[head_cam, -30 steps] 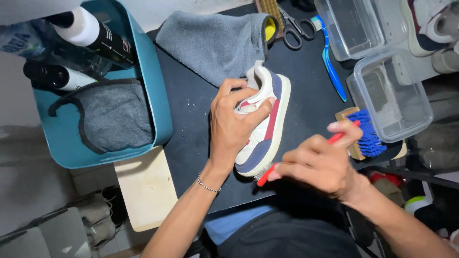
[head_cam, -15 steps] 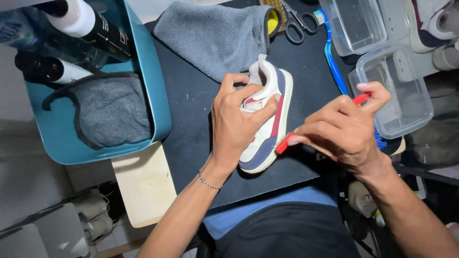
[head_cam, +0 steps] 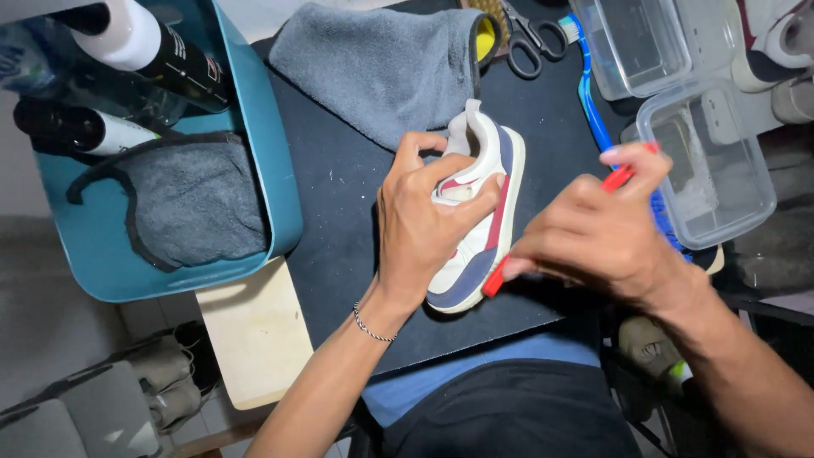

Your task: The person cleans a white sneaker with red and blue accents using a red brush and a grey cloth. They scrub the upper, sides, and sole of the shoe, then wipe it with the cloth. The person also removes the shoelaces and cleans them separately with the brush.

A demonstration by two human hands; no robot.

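On the black mat, the small shoe (head_cam: 479, 225) lies white, navy and red with its heel pointing away. The left hand (head_cam: 424, 225) has its fingers clamped over the shoe's upper. The right hand (head_cam: 593, 237), fingers closed on a red-handled brush (head_cam: 623, 176), has swung back in from further right of the shoe, so the red end now touches the shoe's right side near the toe. Beyond the shoe lie 1 grey towel (head_cam: 381, 68), 1 pair of scissors (head_cam: 532, 38) and 1 blue toothbrush (head_cam: 593, 102). Right of the shoe stand 2 clear tubs (head_cam: 712, 161). Left of it, 1 teal bin (head_cam: 263, 161) holds 2 bottles (head_cam: 144, 42) and 1 grey cloth (head_cam: 195, 199).
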